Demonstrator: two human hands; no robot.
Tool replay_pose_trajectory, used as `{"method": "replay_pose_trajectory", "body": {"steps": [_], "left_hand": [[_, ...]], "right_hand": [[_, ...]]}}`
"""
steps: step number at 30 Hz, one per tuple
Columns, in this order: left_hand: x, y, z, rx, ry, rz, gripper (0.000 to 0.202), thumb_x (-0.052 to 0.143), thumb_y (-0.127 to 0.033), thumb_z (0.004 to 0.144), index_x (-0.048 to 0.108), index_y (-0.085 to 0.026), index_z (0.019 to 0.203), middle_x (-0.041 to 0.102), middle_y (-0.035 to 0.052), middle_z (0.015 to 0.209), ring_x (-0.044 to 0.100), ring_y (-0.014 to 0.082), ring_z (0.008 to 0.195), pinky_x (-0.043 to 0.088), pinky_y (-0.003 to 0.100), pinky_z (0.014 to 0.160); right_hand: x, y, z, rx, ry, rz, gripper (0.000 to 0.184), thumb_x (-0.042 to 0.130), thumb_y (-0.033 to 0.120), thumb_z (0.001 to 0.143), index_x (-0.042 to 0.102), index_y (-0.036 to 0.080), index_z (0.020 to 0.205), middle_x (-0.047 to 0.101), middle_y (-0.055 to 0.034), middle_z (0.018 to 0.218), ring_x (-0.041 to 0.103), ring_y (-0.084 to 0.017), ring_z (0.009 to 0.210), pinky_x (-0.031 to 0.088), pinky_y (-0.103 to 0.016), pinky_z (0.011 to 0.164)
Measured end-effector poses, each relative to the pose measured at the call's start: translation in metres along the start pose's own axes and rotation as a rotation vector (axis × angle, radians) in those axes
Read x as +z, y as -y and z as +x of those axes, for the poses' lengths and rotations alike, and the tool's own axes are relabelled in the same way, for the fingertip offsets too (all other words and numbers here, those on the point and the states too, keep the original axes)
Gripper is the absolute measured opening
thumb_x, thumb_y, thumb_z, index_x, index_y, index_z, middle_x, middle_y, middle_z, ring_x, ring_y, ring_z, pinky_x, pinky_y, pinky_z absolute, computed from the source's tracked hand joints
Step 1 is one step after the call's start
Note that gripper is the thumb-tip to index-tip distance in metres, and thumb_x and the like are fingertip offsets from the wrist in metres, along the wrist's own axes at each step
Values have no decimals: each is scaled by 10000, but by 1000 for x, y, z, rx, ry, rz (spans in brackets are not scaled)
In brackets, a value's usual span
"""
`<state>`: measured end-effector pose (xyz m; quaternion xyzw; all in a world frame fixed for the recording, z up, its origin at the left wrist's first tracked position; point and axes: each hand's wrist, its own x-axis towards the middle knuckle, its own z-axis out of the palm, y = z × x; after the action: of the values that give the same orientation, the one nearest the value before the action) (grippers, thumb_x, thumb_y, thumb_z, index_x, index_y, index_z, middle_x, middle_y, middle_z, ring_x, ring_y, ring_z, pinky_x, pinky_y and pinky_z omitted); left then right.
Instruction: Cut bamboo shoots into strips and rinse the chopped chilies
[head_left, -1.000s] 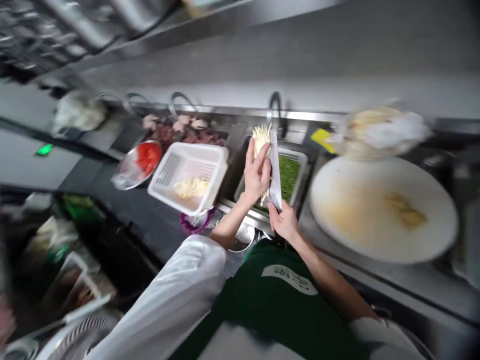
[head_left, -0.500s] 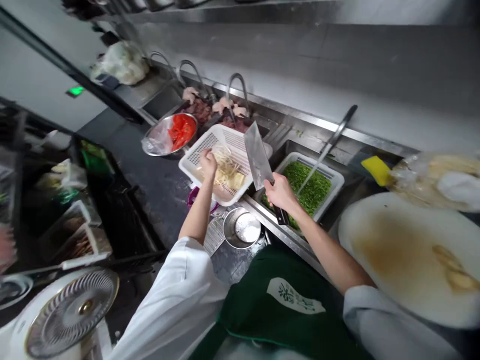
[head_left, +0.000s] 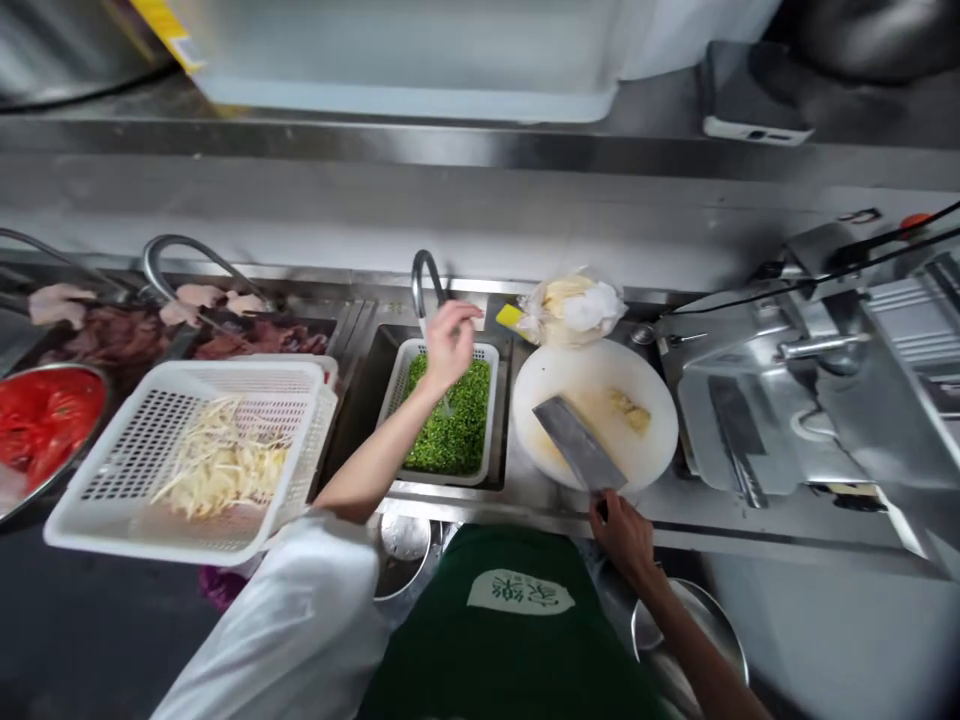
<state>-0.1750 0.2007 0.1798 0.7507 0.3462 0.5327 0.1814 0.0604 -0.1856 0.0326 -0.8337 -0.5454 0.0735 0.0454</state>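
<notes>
My right hand (head_left: 624, 530) grips the handle of a cleaver (head_left: 579, 455), whose blade lies over the near edge of the round white cutting board (head_left: 592, 385). A small yellowish piece of food (head_left: 628, 410) lies on the board. My left hand (head_left: 450, 340) is raised over the white basket of chopped greens (head_left: 454, 420) in the sink, below the tap (head_left: 421, 285), its fingers loosely curled with nothing visible in them. The white slotted basket (head_left: 187, 455) at the left holds pale enoki mushroom strands (head_left: 217, 465).
A plastic bag of pale food (head_left: 571, 305) sits behind the board beside a yellow sponge (head_left: 511, 315). A metal slicing machine (head_left: 810, 380) stands at the right. Raw meat (head_left: 120, 330) fills the left sink, and a steel bowl of red slices (head_left: 37, 425) sits far left. Small steel bowls (head_left: 401, 545) lie near my apron.
My left hand let go of the mushrooms in the slotted basket and moved right over the greens toward the tap. My right hand brought the cleaver down onto the cutting board. The view swung right.
</notes>
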Motion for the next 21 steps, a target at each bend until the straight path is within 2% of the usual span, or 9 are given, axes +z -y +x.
{"method": "replay_pose_trajectory", "body": {"steps": [2,4,7,8,10,13,17,19,21], "left_hand": [[83,3,23,-43,238,-58,282,486,-148,988,758,-216,1021,783,81,1059,720,223,1033,602,412,995],[150,11,45,-184,394,114,274,579,-172,977,758,-183,1184,759,155,1259,686,295,1230,550,478,1112],[206,26,67,-514,583,495,678,757,-295,929,560,-185,1568,556,229,1613,594,394,1419,529,507,1135],[215,32,72,-606,656,578,751,775,-311,921,512,-185,1613,546,232,1628,616,390,1402,549,468,1103],[221,44,79,-713,784,656,632,752,-263,927,607,-156,1533,669,207,1506,694,345,1312,571,365,1037],[221,55,84,-751,809,689,330,698,-179,927,793,-131,1239,790,182,1293,742,316,1243,569,291,984],[220,52,93,-758,740,716,307,668,-231,956,810,-126,1206,790,212,1292,752,322,1230,574,292,968],[218,46,97,-721,705,701,309,669,-259,963,816,-126,1201,797,213,1272,758,320,1217,575,301,983],[214,41,100,-684,685,688,318,679,-267,963,814,-130,1216,801,209,1269,760,317,1215,576,314,1004]], "right_hand": [[15,-15,10,-16,15,-7,131,644,312,983,709,207,1029,779,-93,872,750,-243,779,388,-275,623],[25,-24,22,-36,42,-2,133,642,292,996,724,198,1040,782,-102,891,764,-246,823,428,-276,649],[26,-34,34,-47,142,1,178,601,296,1039,736,201,1106,795,-107,990,778,-248,929,480,-275,699],[22,-38,38,-37,196,-4,194,587,306,1054,737,209,1131,798,-103,1025,778,-251,963,491,-277,709],[5,-47,50,-19,293,-9,202,580,336,1066,738,228,1130,797,-90,1081,770,-257,1002,507,-284,716],[-40,-52,103,-93,195,59,240,537,355,1085,741,229,1074,785,-108,1140,743,-261,1061,530,-299,782],[-110,-7,263,-455,-105,229,412,337,248,1130,736,166,1194,757,-175,1202,683,-271,1165,498,-335,1005],[-132,35,354,-586,-60,156,451,304,197,1124,726,121,1265,750,-205,1256,675,-274,1181,482,-337,1019],[-140,77,427,-680,123,-78,447,347,145,1092,710,82,1344,729,-237,1331,668,-281,1220,465,-342,1049]]}}
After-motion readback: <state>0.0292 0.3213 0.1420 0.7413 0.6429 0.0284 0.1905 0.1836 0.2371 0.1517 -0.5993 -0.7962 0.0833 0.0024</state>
